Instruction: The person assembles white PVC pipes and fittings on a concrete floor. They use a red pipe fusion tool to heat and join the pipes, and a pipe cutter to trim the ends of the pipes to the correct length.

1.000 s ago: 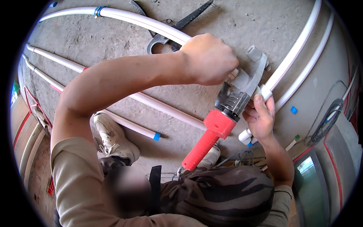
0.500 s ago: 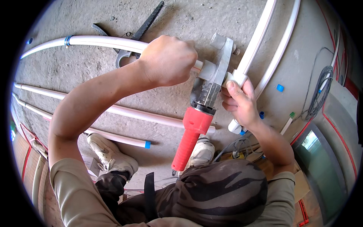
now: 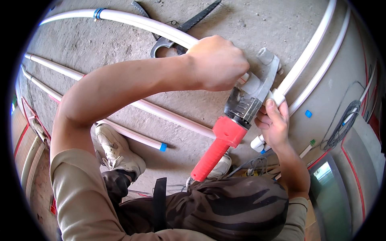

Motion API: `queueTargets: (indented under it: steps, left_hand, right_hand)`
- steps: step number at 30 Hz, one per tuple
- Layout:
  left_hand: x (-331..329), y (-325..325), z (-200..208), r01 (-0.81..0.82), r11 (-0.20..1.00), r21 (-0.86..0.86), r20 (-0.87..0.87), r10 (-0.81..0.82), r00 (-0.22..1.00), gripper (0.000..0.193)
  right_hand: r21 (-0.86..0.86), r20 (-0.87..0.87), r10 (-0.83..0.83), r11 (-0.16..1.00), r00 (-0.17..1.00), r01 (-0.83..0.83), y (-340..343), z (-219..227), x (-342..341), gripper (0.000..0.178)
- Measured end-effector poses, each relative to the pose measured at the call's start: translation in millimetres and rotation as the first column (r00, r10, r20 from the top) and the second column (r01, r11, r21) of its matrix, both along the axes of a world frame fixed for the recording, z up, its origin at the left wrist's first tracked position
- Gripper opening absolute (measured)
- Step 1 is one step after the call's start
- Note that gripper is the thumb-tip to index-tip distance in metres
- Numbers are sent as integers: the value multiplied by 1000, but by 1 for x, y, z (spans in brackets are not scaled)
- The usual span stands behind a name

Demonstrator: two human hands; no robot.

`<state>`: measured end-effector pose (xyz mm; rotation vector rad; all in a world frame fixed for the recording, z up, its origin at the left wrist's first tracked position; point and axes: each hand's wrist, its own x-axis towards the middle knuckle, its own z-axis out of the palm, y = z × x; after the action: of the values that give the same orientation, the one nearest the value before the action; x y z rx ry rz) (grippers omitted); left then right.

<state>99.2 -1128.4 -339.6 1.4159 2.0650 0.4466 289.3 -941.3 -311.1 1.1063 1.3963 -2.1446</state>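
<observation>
A pipe fusion welder with a red handle [image 3: 213, 156] stands tilted between my legs, its grey heating plate [image 3: 268, 78] toward the far side. My left hand [image 3: 219, 64] is closed in a fist around a long white pipe [image 3: 148, 25], whose end meets the socket on the plate's left face. At the plate's right face, my right hand [image 3: 275, 124] grips a white pipe fitting [image 3: 276, 97] with thumb and fingers. From that fitting a white pipe [image 3: 307, 54] runs away to the far right. Below the fingers shows a white elbow [image 3: 257, 143]; its connection is hidden.
Pipe cutters [image 3: 163, 43] with black handles lie beyond my left arm. More white pipes [image 3: 173, 114] cross the concrete floor, one with a blue end cap [image 3: 163, 147]. To the right are a loose blue cap [image 3: 308, 113], a coil of grey cable [image 3: 341, 124] and a dark glass panel [image 3: 331, 188].
The view has shifted and turned, so welder, hands and pipes sit farther right in the picture. Both hands keep their grip, and pipe and fitting stay against the heating plate.
</observation>
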Motion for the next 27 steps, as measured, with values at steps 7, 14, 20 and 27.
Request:
queueTargets:
  steps: [7, 14, 20, 27]
  left_hand:
    - [4, -11, -4, 1, 999, 44, 7, -2, 1000, 15]
    - [6, -15, -8, 0, 999, 51, 1, 0, 1000, 15]
    - [3, -3, -4, 13, 1000, -22, -1, -13, 1000, 14]
    - [-2, 17, -4, 31, 998, -56, -63, -35, 997, 12]
  right_hand:
    - [-9, -1, 8, 1000, 1000, -8, -12, 4, -1, 22]
    - [5, -21, 17, 1000, 1000, -17, -16, 2, 4, 24]
    - [10, 4, 14, 1000, 1000, -14, -3, -2, 2, 24]
    - [16, 18, -7, 1000, 1000, 7, 16, -2, 0, 23]
